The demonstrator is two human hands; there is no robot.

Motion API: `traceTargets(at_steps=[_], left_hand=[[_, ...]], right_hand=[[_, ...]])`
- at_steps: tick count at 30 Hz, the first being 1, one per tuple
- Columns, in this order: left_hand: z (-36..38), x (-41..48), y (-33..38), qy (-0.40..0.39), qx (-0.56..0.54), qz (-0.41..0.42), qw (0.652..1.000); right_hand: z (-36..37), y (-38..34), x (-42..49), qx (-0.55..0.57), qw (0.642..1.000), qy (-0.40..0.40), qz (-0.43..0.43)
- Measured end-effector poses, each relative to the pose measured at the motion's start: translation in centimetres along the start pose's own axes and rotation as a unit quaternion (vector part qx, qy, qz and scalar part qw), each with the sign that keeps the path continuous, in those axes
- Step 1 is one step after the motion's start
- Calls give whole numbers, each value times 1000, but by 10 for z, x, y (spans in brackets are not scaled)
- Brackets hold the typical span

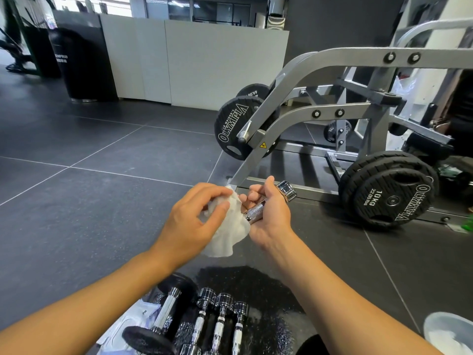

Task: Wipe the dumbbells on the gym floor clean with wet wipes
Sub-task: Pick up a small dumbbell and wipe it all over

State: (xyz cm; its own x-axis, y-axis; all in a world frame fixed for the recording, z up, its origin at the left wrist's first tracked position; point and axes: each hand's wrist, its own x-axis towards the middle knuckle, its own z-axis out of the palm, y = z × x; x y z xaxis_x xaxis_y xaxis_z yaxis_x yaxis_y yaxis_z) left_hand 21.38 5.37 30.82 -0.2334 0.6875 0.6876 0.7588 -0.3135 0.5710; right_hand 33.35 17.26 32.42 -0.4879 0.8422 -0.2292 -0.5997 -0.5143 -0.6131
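My right hand [268,213] grips a small chrome dumbbell [257,210] by its knurled handle, and one chrome head [286,190] sticks out past my fingers. The other head is hidden under a white wet wipe [230,231], which my left hand [194,216] pinches and holds against that end. On the dark floor near me lie a black-headed dumbbell [163,316] and three chrome dumbbells [220,319] side by side.
A grey plate-loaded machine [332,108] with black Olympia weight plates [391,196] stands right ahead and to the right. A wet wipe packet [130,321] lies left of the dumbbells. A pale bowl-like thing [448,331] sits at bottom right. White partition behind.
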Motion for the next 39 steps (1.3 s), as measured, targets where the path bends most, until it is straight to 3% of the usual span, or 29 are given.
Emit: traceTargets(at_steps=[3,5,8,16,19,22,23,25,27,28,30,32,34,36,37,39], left_hand=[[6,-4,-5,-95,26,36,994],[12,-8,-11,-168,73,7,983],[14,-7,-11,-204,128,-71,968],[25,3,14,-310,280,-122,900],[23,10,12,-344,198,-163,903],[11,13,12,-355,-20,-258,898],[6,12,11,-354,-120,-314,873],[0,8,6,-378,-332,-413,759],[-1,2,-1,-417,-483,-414,649],[1,1,-3,-427,-528,-396,618],[5,-1,0,-416,-560,-389,602],[9,0,5,-365,-534,-417,638],[10,-1,4,-312,-440,-411,735],[8,3,3,-294,-249,-342,857],[7,5,2,-291,-132,-291,902],[6,8,1,-287,84,-189,935]], right_hand=[[-1,1,3,1,1000,-7,-6],[0,2,3,-11,1000,-12,-12],[0,3,4,-16,999,-25,-21],[1,8,4,-42,996,-74,-18],[-2,6,1,-76,991,-109,-7],[-1,5,-5,-75,986,-149,23],[1,5,-8,-70,983,-168,36],[5,5,-14,-58,973,-212,67],[10,4,-18,-50,964,-247,85],[12,3,-19,-46,962,-255,84],[14,0,-18,-35,965,-250,68],[13,-3,-15,-29,974,-222,43],[12,-3,-13,-29,984,-175,23],[11,-1,-12,-31,991,-128,10],[12,0,-11,-30,994,-110,5],[14,3,-8,-16,997,-78,-8]])
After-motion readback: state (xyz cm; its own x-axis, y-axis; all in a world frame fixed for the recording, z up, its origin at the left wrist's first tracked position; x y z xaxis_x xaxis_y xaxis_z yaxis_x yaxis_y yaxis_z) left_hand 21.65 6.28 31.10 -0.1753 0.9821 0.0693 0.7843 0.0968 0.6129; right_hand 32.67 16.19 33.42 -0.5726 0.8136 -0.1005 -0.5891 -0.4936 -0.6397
